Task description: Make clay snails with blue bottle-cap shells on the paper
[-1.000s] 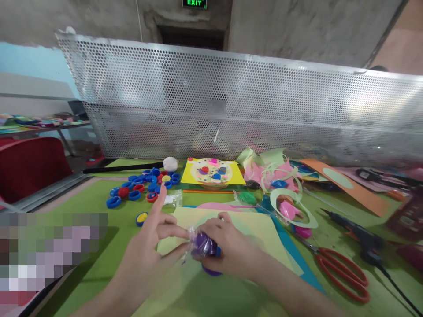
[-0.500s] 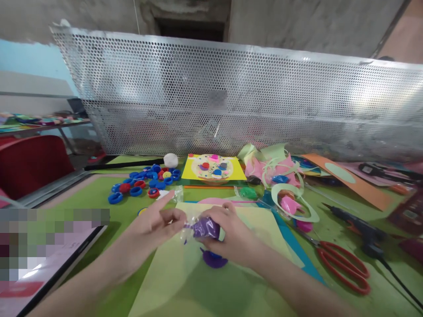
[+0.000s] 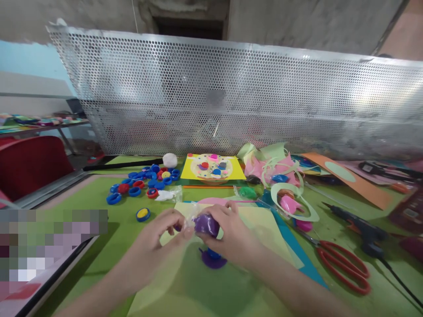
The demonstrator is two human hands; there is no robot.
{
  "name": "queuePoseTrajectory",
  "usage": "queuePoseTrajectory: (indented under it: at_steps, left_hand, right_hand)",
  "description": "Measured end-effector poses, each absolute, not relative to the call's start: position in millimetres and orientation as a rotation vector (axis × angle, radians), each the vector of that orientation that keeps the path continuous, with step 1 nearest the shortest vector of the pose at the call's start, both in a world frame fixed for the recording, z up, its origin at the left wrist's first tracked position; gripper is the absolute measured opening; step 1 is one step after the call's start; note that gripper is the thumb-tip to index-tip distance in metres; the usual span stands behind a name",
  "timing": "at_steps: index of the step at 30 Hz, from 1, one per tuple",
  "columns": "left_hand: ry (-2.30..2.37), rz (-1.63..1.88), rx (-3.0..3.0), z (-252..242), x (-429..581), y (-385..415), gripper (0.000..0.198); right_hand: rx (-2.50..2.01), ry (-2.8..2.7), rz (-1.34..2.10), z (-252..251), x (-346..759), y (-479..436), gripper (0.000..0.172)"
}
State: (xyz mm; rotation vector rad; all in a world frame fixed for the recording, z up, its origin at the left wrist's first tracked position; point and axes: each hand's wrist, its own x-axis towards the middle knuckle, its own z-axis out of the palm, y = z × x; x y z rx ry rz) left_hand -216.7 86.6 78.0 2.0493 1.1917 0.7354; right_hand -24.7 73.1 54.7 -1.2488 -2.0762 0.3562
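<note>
My right hand [image 3: 228,235] grips a lump of purple clay [image 3: 206,223] wrapped in a clear plastic bag. My left hand [image 3: 158,240] pinches the bag's loose plastic on the clay's left side, fingers curled. Both hands hover over a light green paper sheet [image 3: 264,229]. Just below the clay, a flat purple clay piece on a blue cap [image 3: 213,259] rests on the sheet.
Blue, red and yellow bottle caps [image 3: 145,182] lie at the back left, a lone yellow-and-blue cap [image 3: 143,214] nearer. A decorated yellow card [image 3: 213,168], paper scraps [image 3: 280,176], red scissors [image 3: 343,266] and a glue gun [image 3: 357,229] sit right. A perforated metal screen [image 3: 231,97] backs the table.
My left index finger, pointing outward earlier, has curled in, and the left hand now pinches the plastic by the clay. The clay bag has risen slightly.
</note>
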Motion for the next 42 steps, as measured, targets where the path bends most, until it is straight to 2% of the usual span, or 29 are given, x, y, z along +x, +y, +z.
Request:
queuePoseTrajectory:
  at_steps: [4,9,13,17,24,34,42]
  left_hand:
    - [1.243,0.699,2.135,79,-213,85,0.028]
    - [1.235,0.731,2.190,77,-214,87,0.029]
    - [1.190,0.650,2.244,76,-215,85,0.030]
    - [1.093,0.560,2.274,78,-213,81,0.029]
    - [1.097,0.641,2.299,75,-215,81,0.030]
    - [1.091,0.725,2.326,75,-213,79,0.029]
    - [1.104,0.788,2.402,75,-223,93,0.030]
  right_hand:
    - [-1.223,-2.078,0.349,52,-25,73,0.020]
    - [-1.104,-2.105,0.346,56,-20,72,0.028]
    - [-1.028,-1.996,0.379,59,-18,72,0.017]
    - [-1.022,-1.899,0.558,58,-21,75,0.011]
    - [-0.829,-1.833,0.629,59,-24,77,0.014]
    - [-0.827,-1.787,0.656,62,-24,78,0.016]
    - [-0.802,-1.739,0.628,68,-23,74,0.024]
